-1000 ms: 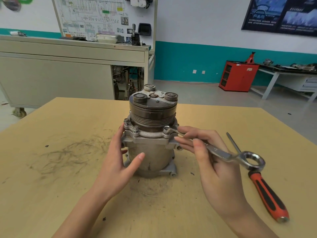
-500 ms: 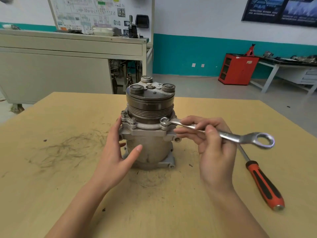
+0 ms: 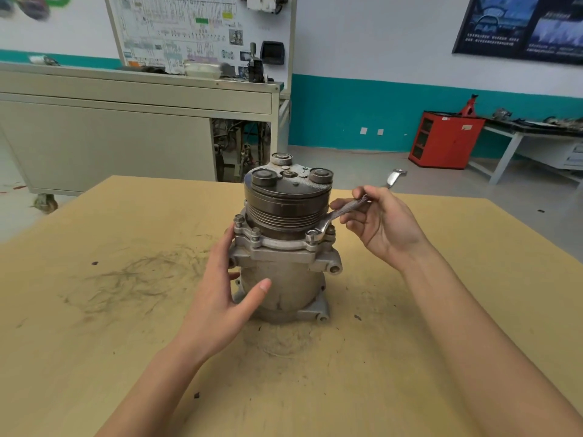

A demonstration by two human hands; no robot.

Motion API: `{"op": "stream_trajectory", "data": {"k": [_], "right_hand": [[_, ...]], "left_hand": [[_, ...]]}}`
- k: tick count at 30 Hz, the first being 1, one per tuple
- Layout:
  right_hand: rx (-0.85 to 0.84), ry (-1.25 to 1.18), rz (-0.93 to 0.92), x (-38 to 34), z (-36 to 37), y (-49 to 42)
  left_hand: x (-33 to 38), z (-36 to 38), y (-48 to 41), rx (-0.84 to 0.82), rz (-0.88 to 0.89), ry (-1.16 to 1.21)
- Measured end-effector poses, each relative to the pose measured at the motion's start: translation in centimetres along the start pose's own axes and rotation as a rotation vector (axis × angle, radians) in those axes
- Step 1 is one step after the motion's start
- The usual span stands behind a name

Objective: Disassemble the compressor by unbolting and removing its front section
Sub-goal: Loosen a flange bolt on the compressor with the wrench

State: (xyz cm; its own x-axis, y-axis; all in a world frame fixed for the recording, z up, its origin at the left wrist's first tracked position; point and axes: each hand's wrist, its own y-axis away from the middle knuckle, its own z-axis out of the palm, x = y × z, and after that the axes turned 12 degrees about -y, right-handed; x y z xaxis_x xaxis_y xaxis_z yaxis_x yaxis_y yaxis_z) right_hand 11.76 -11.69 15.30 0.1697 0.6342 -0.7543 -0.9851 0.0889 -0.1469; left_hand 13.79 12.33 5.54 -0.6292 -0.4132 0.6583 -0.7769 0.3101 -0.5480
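Pressing straight-fingered left hand (image 3: 220, 288) against upright grey metal compressor (image 3: 285, 266) on tan wooden table (image 3: 94, 342); pinching silver ring spanner (image 3: 342, 213) in right hand (image 3: 383, 227), fitting its ring over flange bolt (image 3: 312, 234).

1. Tabletop (image 3: 410, 357): pale tan board, matte and worn.
2. Compressor (image 3: 284, 279): stood upright on its base near the tabletop's centre, pulley end uppermost.
3. Dark scribble marks (image 3: 135, 275): spread left of the compressor.
4. Grey dust patch (image 3: 284, 339): lay just before the compressor's base.
5. Small dark specks (image 3: 196, 395): scattered, well apart.
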Motion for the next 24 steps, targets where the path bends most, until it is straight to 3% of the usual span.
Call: {"op": "stream_trajectory", "data": {"k": [4,7,12,16,21,24], "right_hand": [[0.071,0.041,-0.282,-0.8,0.7,1.5],[0.133,0.353,-0.627,-0.4,1.8,3.7],[-0.114,0.860,-1.033,2.0,3.4,6.4],[-0.198,1.068,-1.136,3.2,3.2,7.0],[-0.226,1.007,-1.014,3.9,3.2,8.0],[-0.239,1.088,-1.062,4.5,2.9,8.6]], "left_hand": [[0.2,-0.3,0.0,-0.021,-0.007,-0.016],[0.2,-0.3,0.0,-0.026,-0.001,-0.024],[0.1,-0.2,-0.1,-0.014,0.005,-0.009],[0.0,-0.2,-0.1,-0.010,0.014,-0.010],[-0.1,-0.1,-0.1,-0.013,0.020,-0.023],[-0.3,0.0,-0.1,-0.005,0.031,-0.034]]}}
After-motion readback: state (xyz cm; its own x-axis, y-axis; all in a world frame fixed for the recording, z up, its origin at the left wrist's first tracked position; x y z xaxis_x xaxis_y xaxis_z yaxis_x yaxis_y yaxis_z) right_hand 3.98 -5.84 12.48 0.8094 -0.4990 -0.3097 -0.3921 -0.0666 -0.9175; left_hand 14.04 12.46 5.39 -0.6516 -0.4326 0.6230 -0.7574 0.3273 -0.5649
